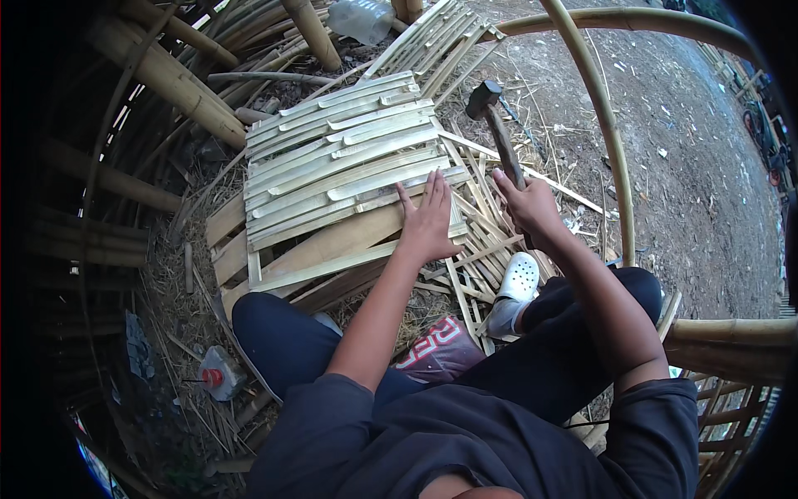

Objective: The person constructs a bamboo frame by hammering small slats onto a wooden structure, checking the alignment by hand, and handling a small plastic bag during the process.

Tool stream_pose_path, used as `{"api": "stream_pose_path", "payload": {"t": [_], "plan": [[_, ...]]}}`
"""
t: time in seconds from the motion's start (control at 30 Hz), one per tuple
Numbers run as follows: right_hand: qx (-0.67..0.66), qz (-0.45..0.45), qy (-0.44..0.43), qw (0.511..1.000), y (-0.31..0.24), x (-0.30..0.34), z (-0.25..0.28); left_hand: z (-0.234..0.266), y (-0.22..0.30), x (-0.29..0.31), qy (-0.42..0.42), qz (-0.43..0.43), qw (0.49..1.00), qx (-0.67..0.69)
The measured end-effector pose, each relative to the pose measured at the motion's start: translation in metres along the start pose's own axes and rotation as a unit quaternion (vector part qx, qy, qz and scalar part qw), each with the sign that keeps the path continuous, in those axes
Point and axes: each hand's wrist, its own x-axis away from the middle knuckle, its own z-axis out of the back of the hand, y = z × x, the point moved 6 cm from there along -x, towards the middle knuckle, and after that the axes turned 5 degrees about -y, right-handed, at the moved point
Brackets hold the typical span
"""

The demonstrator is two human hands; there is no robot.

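Note:
A panel of split bamboo slats (332,166) lies in front of me, its pale strips running side by side across a frame. My left hand (428,220) rests with spread fingers on the right end of a slat near the panel's lower edge. In my right hand (532,206) is a hammer (501,137), gripped by its wooden handle, with the dark metal head raised up and to the left. The hammer head is apart from the panel, over the ground just right of it. Whether a nail sits under my left fingers cannot be made out.
Loose bamboo strips (486,258) lie scattered right of the panel, beside my white clog (519,279). Another slatted panel (428,41) lies beyond. A curved bamboo pole (611,133) rises at right. A plastic container with a red cap (214,378) stands at lower left.

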Motion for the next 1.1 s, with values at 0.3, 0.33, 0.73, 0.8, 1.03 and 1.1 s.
{"api": "stream_pose_path", "payload": {"t": [0.3, 0.33, 0.73, 0.8, 1.03, 1.1], "plan": [[-0.1, -0.01, 0.01, 0.995, -0.035, 0.024, 0.019, -0.008, 0.002, 0.013, 0.137, -0.097, 0.981, 0.1], [-0.113, -0.018, 0.009, 0.993, -0.036, 0.024, 0.019, -0.002, 0.001, 0.017, 0.15, -0.114, 0.979, 0.082], [-0.089, -0.032, -0.024, 0.995, -0.035, 0.025, 0.025, 0.044, -0.003, 0.049, 0.151, -0.202, 0.959, 0.127], [-0.083, -0.029, -0.027, 0.996, -0.038, 0.028, 0.026, 0.044, -0.006, 0.052, 0.154, -0.197, 0.958, 0.139], [-0.039, -0.056, -0.029, 0.997, -0.039, 0.036, 0.025, 0.02, -0.011, 0.061, 0.091, -0.182, 0.962, 0.184], [-0.036, -0.057, -0.033, 0.997, -0.041, 0.037, 0.026, 0.018, -0.01, 0.062, 0.101, -0.191, 0.956, 0.197]]}}
